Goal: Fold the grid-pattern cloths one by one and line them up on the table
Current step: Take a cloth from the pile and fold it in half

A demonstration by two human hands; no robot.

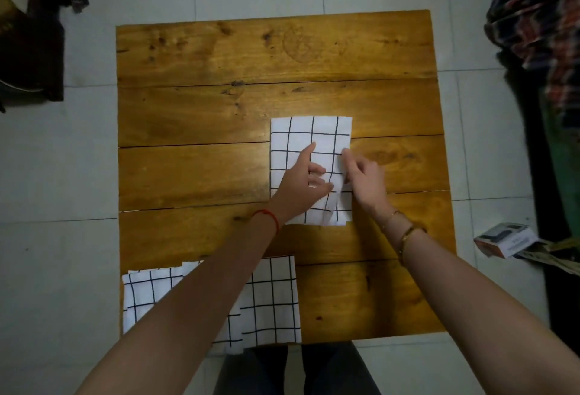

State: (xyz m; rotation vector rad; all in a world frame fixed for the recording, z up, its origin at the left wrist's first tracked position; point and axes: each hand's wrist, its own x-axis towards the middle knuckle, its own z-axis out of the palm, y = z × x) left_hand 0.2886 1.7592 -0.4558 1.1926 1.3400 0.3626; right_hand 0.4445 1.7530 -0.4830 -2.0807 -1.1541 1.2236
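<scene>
We saw a wooden plank table (194, 175) from above, on a pale tiled floor (56, 253); a folded grid-pattern cloth (309, 134) lay flat right of the table's centre, long side running away from us. Our left hand (306, 182) rested on that cloth, index finger stretched out flat toward the far edge, the other fingers curled and pinching a raised ridge of the fabric against the thumb; a red string bracelet (270, 217) sat on that wrist. Our right hand (365, 178) was at the cloth's right edge, fingers bent and closed on the lifted fold of fabric; we could not tell how firm the hold was; gold bangles (405, 231) sat on that wrist. The two hands were just beside each other, the raised crease between them. More grid-pattern cloths (273, 297) lay at the near left edge of the table, overlapping, partly hidden under the left forearm, one hanging slightly over the near edge; well apart from the cloth in hand. A small box (505, 239) lay on the floor right of the table; plaid fabric (539, 18) showed at the upper right, another dark bundle (28, 43) at the upper left, too dim to identify.
</scene>
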